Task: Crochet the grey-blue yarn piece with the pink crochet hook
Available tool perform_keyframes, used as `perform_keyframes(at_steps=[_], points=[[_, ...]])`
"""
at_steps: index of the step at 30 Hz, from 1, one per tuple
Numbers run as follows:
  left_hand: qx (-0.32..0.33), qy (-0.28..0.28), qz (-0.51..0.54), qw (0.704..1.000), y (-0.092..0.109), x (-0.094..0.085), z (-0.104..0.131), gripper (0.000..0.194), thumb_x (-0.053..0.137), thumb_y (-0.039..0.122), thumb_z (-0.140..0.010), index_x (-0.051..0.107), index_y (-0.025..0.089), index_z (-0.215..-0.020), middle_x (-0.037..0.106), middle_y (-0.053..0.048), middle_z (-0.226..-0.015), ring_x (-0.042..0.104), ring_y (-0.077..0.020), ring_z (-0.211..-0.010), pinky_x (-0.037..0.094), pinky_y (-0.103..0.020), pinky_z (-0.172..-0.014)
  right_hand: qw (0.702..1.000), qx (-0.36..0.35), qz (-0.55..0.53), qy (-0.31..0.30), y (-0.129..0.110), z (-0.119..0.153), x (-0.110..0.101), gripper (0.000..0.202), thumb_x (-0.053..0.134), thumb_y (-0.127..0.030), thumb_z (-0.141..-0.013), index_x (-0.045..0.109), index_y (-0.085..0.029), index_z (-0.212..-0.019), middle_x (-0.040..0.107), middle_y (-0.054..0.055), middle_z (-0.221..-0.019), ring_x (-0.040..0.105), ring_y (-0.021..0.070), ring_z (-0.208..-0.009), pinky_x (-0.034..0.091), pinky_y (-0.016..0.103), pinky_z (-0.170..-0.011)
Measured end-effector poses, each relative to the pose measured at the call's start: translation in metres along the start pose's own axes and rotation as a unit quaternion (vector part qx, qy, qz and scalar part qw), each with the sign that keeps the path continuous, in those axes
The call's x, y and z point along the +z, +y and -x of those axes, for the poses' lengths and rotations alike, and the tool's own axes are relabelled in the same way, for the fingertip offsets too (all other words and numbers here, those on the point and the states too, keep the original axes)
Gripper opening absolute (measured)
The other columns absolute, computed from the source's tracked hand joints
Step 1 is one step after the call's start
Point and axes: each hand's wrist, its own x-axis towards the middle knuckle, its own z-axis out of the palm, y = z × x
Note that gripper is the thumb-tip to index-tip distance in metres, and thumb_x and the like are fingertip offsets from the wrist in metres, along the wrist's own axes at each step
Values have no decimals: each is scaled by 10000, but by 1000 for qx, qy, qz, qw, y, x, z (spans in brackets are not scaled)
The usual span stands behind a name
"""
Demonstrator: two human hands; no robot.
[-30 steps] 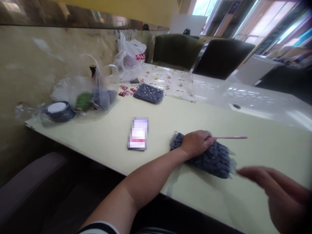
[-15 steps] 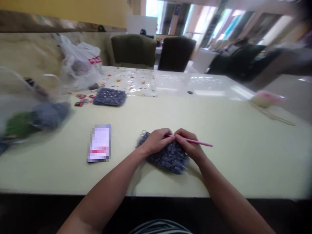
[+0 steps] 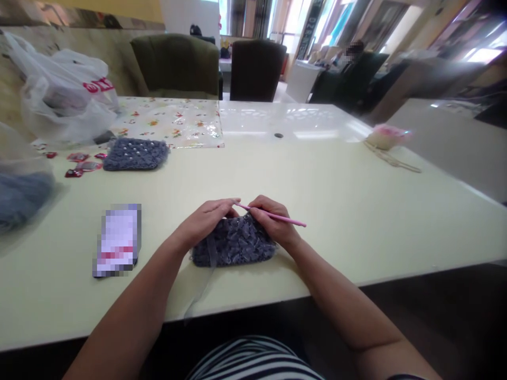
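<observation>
Just below both hands, the grey textured piece (image 3: 241, 243) looks largely formed though its top edge seems unfinished, the right hand (image 3: 278, 228) closed around a pink hook (image 3: 293, 221), the left hand (image 3: 206, 217) half-curled at that edge, grip unclear, above a loose strand (image 3: 203, 286).

To my left on the pale table (image 3: 317, 184) lies a phone (image 3: 117, 240), its screen pixelated. Beyond it I see small red packets (image 3: 85, 166) near a white plastic bag (image 3: 71, 100) with red lettering, which stands beside a shiny patterned sheet (image 3: 170, 122). Past the table's far edge I face an olive chair (image 3: 178, 66) and a darker chair (image 3: 255, 71). On my right sits a pink-and-cream object (image 3: 386, 136), too blurred to name.
</observation>
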Motion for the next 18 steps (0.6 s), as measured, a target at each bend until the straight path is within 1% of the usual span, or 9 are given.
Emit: perform_keyframes(at_steps=[1,2,4,5,7,9,11,13,18], points=[[1,23,-50,998,-2,-2,-1,430,421,472,-978,737,180,-982,717,-89,-1010,606,-234,-1002,433,-380,-961,1000,5,-4,2,0,0,-1,180,565,-299,-936,656,-174,-843,584,4,-776,503,104,-692,404,248,-650],[3,37,-88,995,-3,-4,-3,429,435,478,-970,742,180,-947,721,-92,-1015,609,-241,-992,433,-389,-959,1000,8,-6,2,0,-1,-1,189,563,-305,-937,654,-174,-837,582,5,-775,499,106,-692,405,251,-654],[3,36,-98,995,-6,-4,-5,397,516,487,-934,738,178,-1047,718,-91,-1072,612,-243,-1004,434,-388,-960,1000,8,-8,1,0,-1,-2,203,554,-313,-943,650,-175,-829,579,5,-777,494,106,-696,408,254,-665],[0,25,-69,997,-6,-3,-5,427,558,488,-912,707,177,-1164,714,-89,-1094,614,-235,-1010,436,-379,-957,1000,8,-9,-1,1,-1,-2,208,549,-314,-945,648,-175,-826,578,6,-778,493,106,-698,410,255,-670],[-15,0,22,1000,-6,1,-5,606,634,467,-866,563,169,-1389,710,-69,-1058,619,-204,-970,446,-351,-927,1000,13,-12,-6,1,-1,-2,211,542,-317,-946,645,-176,-827,577,6,-779,495,108,-703,412,257,-676],[-37,-14,100,994,-5,6,-4,774,698,401,-814,427,153,-1496,694,-31,-939,609,-168,-871,452,-320,-866,1000,16,-14,-12,1,-1,-1,207,548,-325,-941,643,-179,-831,576,5,-773,498,112,-707,415,259,-676],[-52,-25,148,987,-3,10,-3,846,718,318,-780,365,145,-1529,651,5,-837,579,-137,-783,443,-291,-804,1000,17,-17,-18,1,-1,-1,207,556,-336,-936,649,-179,-838,580,6,-774,505,114,-716,418,259,-680],[-58,-31,170,983,-2,11,-2,847,702,258,-768,357,160,-1535,614,25,-787,550,-120,-737,431,-275,-762,999,20,-26,-27,1,-2,-1,221,551,-341,-941,653,-178,-832,582,5,-771,511,113,-722,419,257,-684],[-36,-39,154,987,-1,3,-1,757,678,215,-764,452,191,-1485,614,12,-834,552,-117,-781,429,-277,-788,995,8,-61,-75,0,-3,-7,246,504,-303,-971,682,-175,-860,636,21,-839,550,113,-762,441,264,-715]])
